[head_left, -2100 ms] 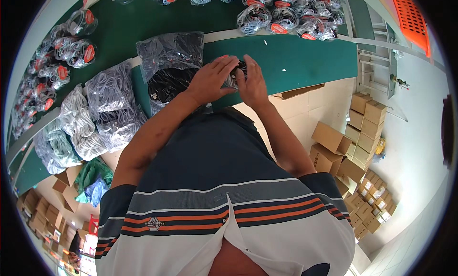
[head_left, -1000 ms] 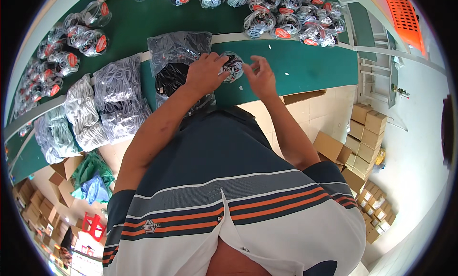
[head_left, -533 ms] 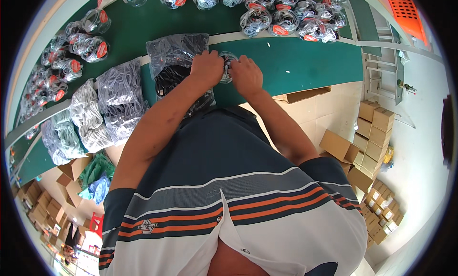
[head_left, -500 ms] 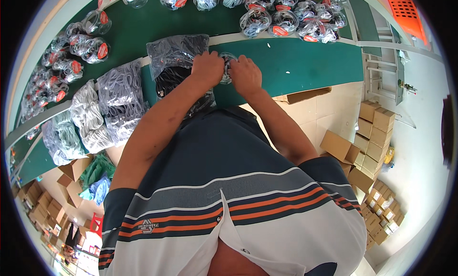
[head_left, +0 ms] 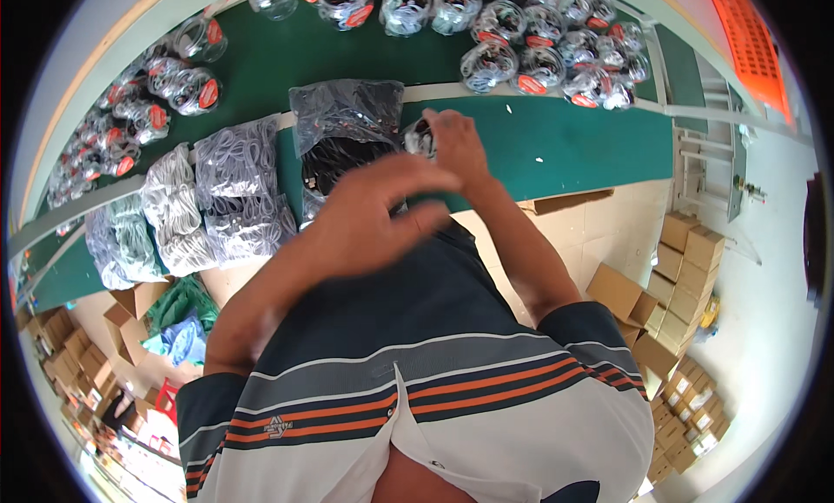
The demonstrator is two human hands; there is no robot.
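Note:
My right hand (head_left: pixel 459 148) is closed round the side of a small clear jar (head_left: pixel 419 140) on the green table (head_left: pixel 565 138). Coiled cables fill the jar, though my fingers cover part of it. Nearer my body, my left hand (head_left: pixel 378 206) hangs in the air, slightly blurred, its thumb and fingers apart and nothing in it. Beyond it lies a clear plastic bag of black cables (head_left: pixel 334 160), partly covered by the hand. A greyish plastic bag (head_left: pixel 347 108) of cables rests against its far end.
Bundles of grey cables (head_left: pixel 239 168) and white cables (head_left: pixel 169 195) lie along the table's left. Clear jars of cables with red labels (head_left: pixel 491 64) stand in groups at the back and left. Cardboard boxes (head_left: pixel 686 242) are stacked on the floor at right.
My left hand has left the jar and drawn back toward my body, its fingers spreading. My right hand stays at the jar. The whole view has shifted slightly.

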